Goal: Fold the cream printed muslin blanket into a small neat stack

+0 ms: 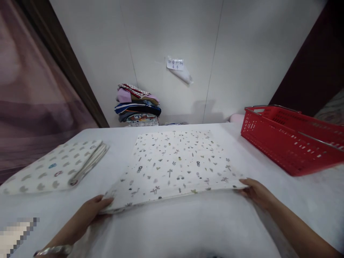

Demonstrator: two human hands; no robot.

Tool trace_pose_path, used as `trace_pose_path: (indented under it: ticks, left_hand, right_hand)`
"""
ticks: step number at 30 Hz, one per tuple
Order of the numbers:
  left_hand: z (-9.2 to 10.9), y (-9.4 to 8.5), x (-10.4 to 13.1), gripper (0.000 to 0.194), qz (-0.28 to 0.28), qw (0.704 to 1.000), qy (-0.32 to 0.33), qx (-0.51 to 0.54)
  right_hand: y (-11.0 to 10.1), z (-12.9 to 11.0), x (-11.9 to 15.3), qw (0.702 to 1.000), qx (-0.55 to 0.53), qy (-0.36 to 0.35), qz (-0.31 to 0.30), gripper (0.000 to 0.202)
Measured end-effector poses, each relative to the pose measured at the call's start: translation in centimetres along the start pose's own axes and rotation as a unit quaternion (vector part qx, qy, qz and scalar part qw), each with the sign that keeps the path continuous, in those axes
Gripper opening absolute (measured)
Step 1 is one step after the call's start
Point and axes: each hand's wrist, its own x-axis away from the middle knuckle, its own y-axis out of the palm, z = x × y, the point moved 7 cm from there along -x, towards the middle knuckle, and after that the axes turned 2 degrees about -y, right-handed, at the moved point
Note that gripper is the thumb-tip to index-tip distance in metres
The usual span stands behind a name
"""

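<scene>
A white cloth (174, 163) printed with small palm trees, rainbows and other figures lies spread on the white table, its near edge lifted a little. My left hand (98, 208) pinches the near left corner, thumb on top and fingers beneath. At the near right corner, my right hand (251, 190) grips the same cloth between thumb and fingers. The near edge stretches fairly straight between both hands. Fingers under the fabric are mostly hidden.
A folded cream cloth with cloud-like shapes (53, 166) lies at the left. The red plastic basket (282, 143) stands at the right. Behind the table is a pile of folded fabrics (138, 107); a labelled plastic bag (178, 70) hangs on the wall.
</scene>
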Motion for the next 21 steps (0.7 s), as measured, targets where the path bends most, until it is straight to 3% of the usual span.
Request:
trace_pose_path:
  ticks: [1, 3, 6, 8, 11, 13, 16, 18, 19, 21]
  left_hand:
    - [-0.7, 1.0, 0.1, 0.026, -0.057, 0.997, -0.037, 0.028]
    - [-1.3, 2.2, 0.5, 0.03, -0.115, 0.99, -0.073, 0.047]
    - [0.3, 2.1, 0.9, 0.03, -0.088, 0.991, 0.019, -0.097]
    - [1.5, 1.9, 1.5, 0.034, -0.054, 0.973, 0.086, -0.209]
    - [2.1, 1.3, 2.5, 0.046, 0.009, 0.944, 0.12, -0.308]
    - [3.1, 1.2, 3.6, 0.049, 0.071, 0.921, 0.178, -0.34]
    - [5.7, 3.1, 6.5, 0.043, 0.137, 0.877, 0.338, -0.313]
    - [7.6, 6.0, 9.1, 0.035, 0.111, 0.854, 0.436, -0.26]
    - [8.6, 7.9, 10.6, 0.031, 0.079, 0.84, 0.481, -0.238]
    - [10.5, 12.1, 13.8, 0.025, 0.006, 0.803, 0.558, -0.209]
  right_hand:
    - [0.1, 0.6, 0.4, 0.999, 0.024, 0.022, -0.002, 0.022]
    - [0.1, 1.2, 0.8, 0.997, 0.06, 0.044, 0.002, 0.024]
    - [0.0, 1.4, 0.8, 0.993, 0.103, 0.052, -0.001, 0.028]
    - [-0.3, 1.2, 0.7, 0.99, 0.134, 0.042, 0.013, 0.03]
    - [-1.1, 0.4, 1.0, 0.967, 0.247, 0.01, 0.069, 0.038]
    - [-1.4, -0.6, 1.5, 0.913, 0.391, -0.042, 0.107, 0.045]
    - [-0.3, -2.9, 3.2, 0.772, 0.573, -0.213, 0.175, 0.044]
    - [1.8, -3.5, 4.6, 0.69, 0.612, -0.339, 0.183, 0.035]
    - [3.2, -3.4, 5.0, 0.668, 0.614, -0.39, 0.156, 0.029]
    - [6.3, -2.6, 5.3, 0.652, 0.598, -0.464, 0.059, 0.023]
